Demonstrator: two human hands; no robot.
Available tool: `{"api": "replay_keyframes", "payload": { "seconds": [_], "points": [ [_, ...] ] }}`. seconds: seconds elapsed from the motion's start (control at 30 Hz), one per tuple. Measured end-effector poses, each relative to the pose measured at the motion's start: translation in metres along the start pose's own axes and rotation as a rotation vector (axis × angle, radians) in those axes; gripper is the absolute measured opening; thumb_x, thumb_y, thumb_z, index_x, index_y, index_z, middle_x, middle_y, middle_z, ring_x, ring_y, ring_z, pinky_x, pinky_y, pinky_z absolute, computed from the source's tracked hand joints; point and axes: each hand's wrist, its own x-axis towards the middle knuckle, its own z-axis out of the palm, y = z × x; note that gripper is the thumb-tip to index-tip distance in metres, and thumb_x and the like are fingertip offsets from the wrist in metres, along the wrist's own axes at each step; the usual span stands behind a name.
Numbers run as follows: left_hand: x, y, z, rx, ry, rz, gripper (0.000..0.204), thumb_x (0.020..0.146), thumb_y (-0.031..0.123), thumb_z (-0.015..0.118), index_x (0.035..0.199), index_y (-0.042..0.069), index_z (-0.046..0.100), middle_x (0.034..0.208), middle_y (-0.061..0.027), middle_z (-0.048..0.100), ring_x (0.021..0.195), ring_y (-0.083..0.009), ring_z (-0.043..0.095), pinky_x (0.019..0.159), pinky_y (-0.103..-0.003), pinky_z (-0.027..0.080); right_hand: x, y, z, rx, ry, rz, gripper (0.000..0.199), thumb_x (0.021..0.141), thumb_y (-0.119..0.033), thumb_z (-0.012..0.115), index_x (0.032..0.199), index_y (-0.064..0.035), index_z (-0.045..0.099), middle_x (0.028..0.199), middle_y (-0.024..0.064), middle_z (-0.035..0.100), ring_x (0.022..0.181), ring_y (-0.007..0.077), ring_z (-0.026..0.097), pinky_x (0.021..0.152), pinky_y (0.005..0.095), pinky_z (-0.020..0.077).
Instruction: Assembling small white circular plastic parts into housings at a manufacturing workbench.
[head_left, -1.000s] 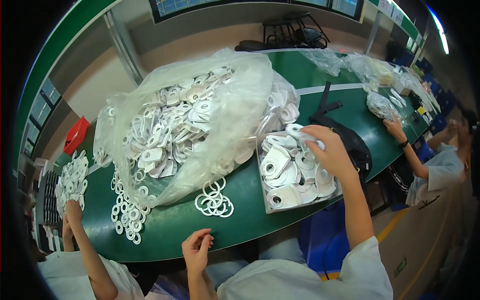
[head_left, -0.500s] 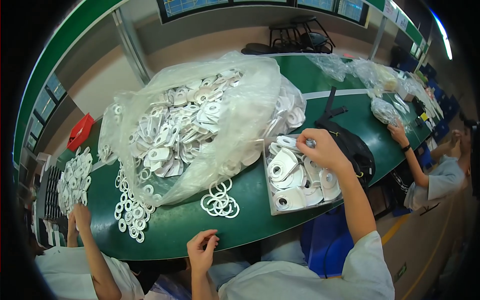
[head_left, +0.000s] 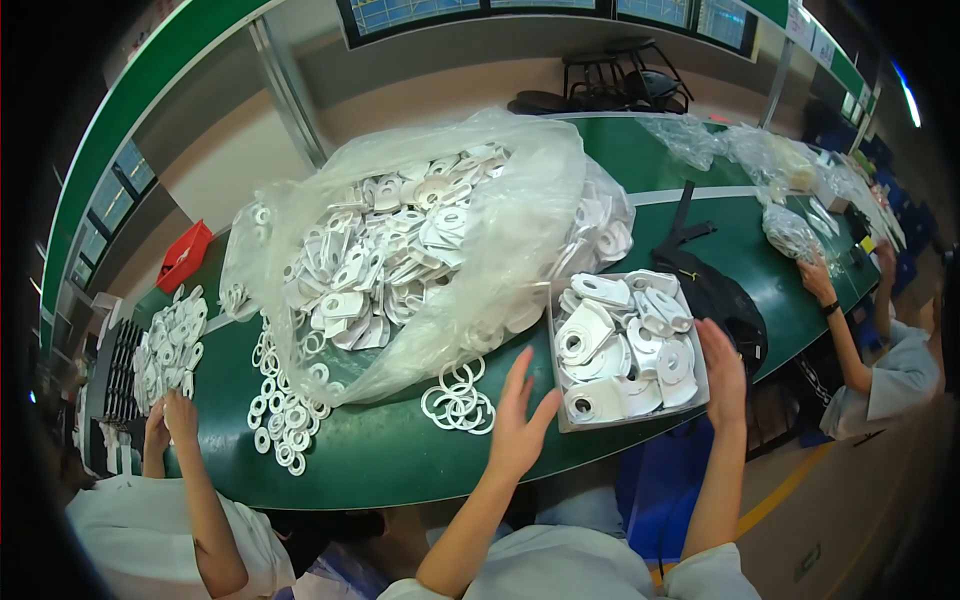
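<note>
A shallow cardboard box [head_left: 706, 392] stands at the table's near edge, filled with white plastic parts [head_left: 586, 334] that have a round hole at one end. Beside its left wall is my left hand [head_left: 520, 425], fingers spread and nothing in them. On the other side, my right hand [head_left: 721, 372] lies along the right wall with its fingers stretched upward; whether it touches the cardboard I cannot tell. A small heap of thin white rings [head_left: 458, 398] rests left of the box. Behind it a large clear plastic bag [head_left: 500, 230] gapes over many more white parts.
White washer-like rings [head_left: 283, 425] lie near the bag's left side. A co-worker's hands [head_left: 170, 418] are at another pile of parts [head_left: 168, 345] on the left, near a red bin [head_left: 185, 257]. A black backpack [head_left: 715, 305] sits behind the box; another person's hand [head_left: 817, 278] is at far right.
My right hand has left the parts inside the box and moved to its right wall. My left hand has come up and right to the left side, its fingers opening. The view has shifted slightly.
</note>
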Motion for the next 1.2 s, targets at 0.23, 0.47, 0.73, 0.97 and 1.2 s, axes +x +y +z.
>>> {"api": "replay_keyframes", "payload": {
  "seconds": [0.23, 0.47, 0.73, 0.97, 1.2],
  "points": [
    [0.018, -0.019, 0.034, -0.367, 0.034, -0.115, 0.065, 0.084, -0.002, 0.05, 0.144, -0.007, 0.027, 0.144, -0.0178, 0.038, 0.13, -0.0215, 0.04, 0.107, -0.029, 0.029, -0.012, 0.014, 0.009, 0.182, -0.202, 0.16, 0.074, 0.089, -0.036, 0.057, 0.146, 0.0006, 0.028, 0.148, 0.0126, 0.035, 0.135, 0.0239, 0.038, 0.11, 0.0338, 0.0302],
    [0.013, -0.009, 0.038, -0.43, 0.095, -0.113, 0.064, 0.081, -0.004, 0.044, 0.143, -0.009, 0.029, 0.144, -0.0177, 0.039, 0.13, -0.0214, 0.041, 0.107, -0.028, 0.029, -0.018, 0.005, 0.015, 0.209, -0.195, 0.186, 0.084, 0.083, -0.035, 0.063, 0.148, -0.001, 0.023, 0.15, 0.0136, 0.033, 0.136, 0.0247, 0.036, 0.111, 0.0339, 0.0299],
    [-0.015, 0.035, 0.016, -0.43, 0.132, -0.125, 0.067, 0.079, -0.006, 0.044, 0.144, -0.007, 0.03, 0.146, -0.0161, 0.038, 0.134, -0.0217, 0.037, 0.11, -0.03, 0.025, -0.04, -0.013, 0.035, 0.188, -0.181, 0.17, 0.081, 0.078, -0.021, 0.06, 0.147, 0.0012, 0.025, 0.148, 0.0164, 0.034, 0.134, 0.026, 0.039, 0.109, 0.0338, 0.0322],
    [-0.063, 0.067, -0.012, -0.39, 0.064, -0.057, 0.071, 0.082, -0.008, 0.046, 0.148, -0.004, 0.02, 0.155, -0.0131, 0.021, 0.142, -0.0196, 0.021, 0.114, -0.029, 0.014, -0.086, -0.013, 0.027, 0.203, -0.261, 0.267, 0.075, 0.082, -0.03, 0.058, 0.143, 0.0033, 0.028, 0.139, 0.0179, 0.044, 0.128, 0.0303, 0.045, 0.107, 0.04, 0.0363],
    [-0.112, 0.093, -0.069, -0.431, 0.265, -0.088, 0.069, 0.083, -0.007, 0.044, 0.148, -0.004, 0.02, 0.152, -0.0125, 0.027, 0.138, -0.0186, 0.028, 0.112, -0.029, 0.019, -0.108, -0.012, 0.107, 0.211, -0.548, 0.347, 0.087, 0.081, -0.038, 0.06, 0.146, 0.004, 0.02, 0.142, 0.018, 0.039, 0.13, 0.0299, 0.042, 0.108, 0.039, 0.0328]
  ]
}}
